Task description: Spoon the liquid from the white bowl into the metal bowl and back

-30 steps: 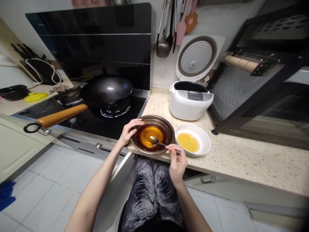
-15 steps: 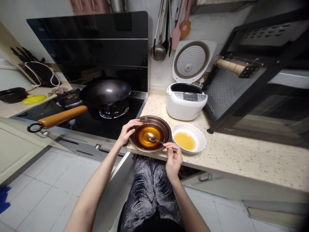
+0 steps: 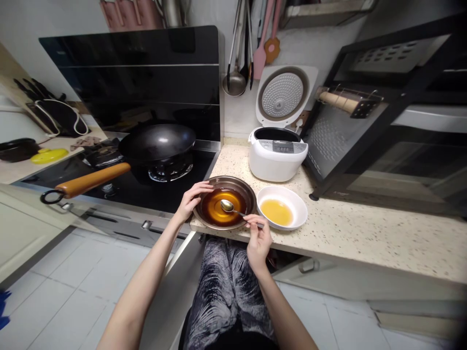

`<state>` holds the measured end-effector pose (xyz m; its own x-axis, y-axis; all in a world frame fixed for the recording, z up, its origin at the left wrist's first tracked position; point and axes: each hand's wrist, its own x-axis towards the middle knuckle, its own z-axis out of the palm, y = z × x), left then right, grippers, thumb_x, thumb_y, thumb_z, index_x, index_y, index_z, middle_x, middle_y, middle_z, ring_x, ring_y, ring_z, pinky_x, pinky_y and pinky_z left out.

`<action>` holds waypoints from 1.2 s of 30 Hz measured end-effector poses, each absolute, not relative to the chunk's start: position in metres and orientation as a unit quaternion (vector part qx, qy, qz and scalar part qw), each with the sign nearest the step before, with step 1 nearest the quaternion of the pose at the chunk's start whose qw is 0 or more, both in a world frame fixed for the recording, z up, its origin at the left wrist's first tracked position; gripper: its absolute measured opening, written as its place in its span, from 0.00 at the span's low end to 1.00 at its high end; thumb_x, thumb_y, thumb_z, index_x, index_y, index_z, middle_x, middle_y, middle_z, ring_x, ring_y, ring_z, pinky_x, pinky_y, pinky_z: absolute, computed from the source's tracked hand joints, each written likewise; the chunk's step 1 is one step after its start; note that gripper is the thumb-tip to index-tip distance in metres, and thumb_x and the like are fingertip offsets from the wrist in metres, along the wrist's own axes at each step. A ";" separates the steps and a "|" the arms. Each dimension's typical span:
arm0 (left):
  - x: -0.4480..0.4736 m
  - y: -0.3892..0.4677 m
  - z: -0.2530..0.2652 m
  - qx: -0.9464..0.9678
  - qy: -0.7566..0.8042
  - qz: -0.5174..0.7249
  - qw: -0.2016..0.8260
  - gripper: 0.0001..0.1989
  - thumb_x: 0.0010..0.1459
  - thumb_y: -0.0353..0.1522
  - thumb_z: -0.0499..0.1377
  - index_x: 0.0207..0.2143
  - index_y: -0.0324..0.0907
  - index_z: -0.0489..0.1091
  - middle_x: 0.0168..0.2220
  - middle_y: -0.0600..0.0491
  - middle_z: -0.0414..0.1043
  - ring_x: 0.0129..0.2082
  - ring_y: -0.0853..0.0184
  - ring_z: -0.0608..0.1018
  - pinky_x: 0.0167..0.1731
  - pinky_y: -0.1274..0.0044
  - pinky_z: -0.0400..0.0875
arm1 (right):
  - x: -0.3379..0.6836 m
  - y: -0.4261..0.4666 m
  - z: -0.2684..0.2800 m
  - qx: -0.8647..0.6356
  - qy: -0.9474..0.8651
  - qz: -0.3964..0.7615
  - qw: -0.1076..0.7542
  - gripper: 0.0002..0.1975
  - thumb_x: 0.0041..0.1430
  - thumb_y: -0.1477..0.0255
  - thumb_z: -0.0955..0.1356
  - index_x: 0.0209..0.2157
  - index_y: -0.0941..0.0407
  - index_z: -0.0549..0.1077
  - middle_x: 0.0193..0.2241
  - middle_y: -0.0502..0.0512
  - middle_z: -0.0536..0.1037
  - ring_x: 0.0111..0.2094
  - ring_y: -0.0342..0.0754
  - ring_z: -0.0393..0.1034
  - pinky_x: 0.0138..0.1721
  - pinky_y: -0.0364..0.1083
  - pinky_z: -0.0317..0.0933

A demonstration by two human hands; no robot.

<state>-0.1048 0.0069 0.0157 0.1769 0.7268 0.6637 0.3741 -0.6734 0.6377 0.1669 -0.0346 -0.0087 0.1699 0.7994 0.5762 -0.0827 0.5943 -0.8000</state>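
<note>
A round metal bowl (image 3: 251, 194) of dark amber liquid stands near the counter's front edge. My left hand (image 3: 191, 200) holds its left rim, with the fingers reaching over the edge. My right hand (image 3: 259, 238) is closed in a pinch round the handle of a metal spoon (image 3: 226, 206). The spoon's bowl is over the middle of the liquid; I cannot tell whether it touches the surface. Just right of the metal bowl sits a white bowl (image 3: 301, 209) with a shallow yellow-orange liquid (image 3: 277, 212) in it.
Behind the bowls is a white rice cooker (image 3: 277, 163) with its lid up. To the left, a black wok (image 3: 156, 143) sits on the stove, its wooden handle (image 3: 93, 180) jutting forward. A black rack (image 3: 328, 146) stands at the right. Below, a cabinet door (image 3: 178, 287) hangs ajar.
The view has shifted slightly, so everything sits a little differently in the picture. Both hands keep their hold, and the spoon stays over the amber liquid.
</note>
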 end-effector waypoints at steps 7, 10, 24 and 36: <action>-0.105 0.005 0.015 0.748 0.376 0.523 0.159 0.23 0.66 0.42 0.52 0.53 0.42 0.80 0.59 0.41 0.76 0.64 0.44 0.71 0.66 0.51 0.61 | 0.166 -0.034 -0.013 -0.320 -0.585 0.277 0.692 0.09 0.73 0.73 0.63 0.37 0.53 0.71 0.36 0.53 0.80 0.38 0.45 0.75 0.38 0.44 0.67; -0.105 0.004 0.015 0.743 0.386 0.523 0.159 0.22 0.63 0.37 0.53 0.52 0.42 0.80 0.61 0.43 0.75 0.64 0.46 0.71 0.66 0.52 0.61 | 0.164 -0.034 -0.014 -0.322 -0.594 0.259 0.690 0.09 0.73 0.74 0.62 0.37 0.53 0.71 0.36 0.53 0.80 0.40 0.46 0.76 0.42 0.46 0.68; -0.102 0.003 0.018 0.752 0.393 0.503 0.166 0.22 0.52 0.30 0.52 0.45 0.42 0.81 0.65 0.46 0.72 0.65 0.49 0.71 0.65 0.51 0.61 | 0.162 -0.037 -0.015 -0.308 -0.604 0.217 0.702 0.10 0.72 0.76 0.61 0.36 0.52 0.69 0.37 0.53 0.79 0.40 0.47 0.75 0.45 0.47 0.68; -0.103 -0.001 0.017 0.743 0.408 0.504 0.166 0.23 0.52 0.29 0.51 0.46 0.41 0.81 0.64 0.46 0.73 0.64 0.50 0.72 0.66 0.50 0.61 | 0.159 -0.034 -0.010 -0.316 -0.606 0.216 0.698 0.09 0.73 0.73 0.61 0.36 0.52 0.69 0.36 0.54 0.79 0.41 0.48 0.75 0.45 0.49 0.68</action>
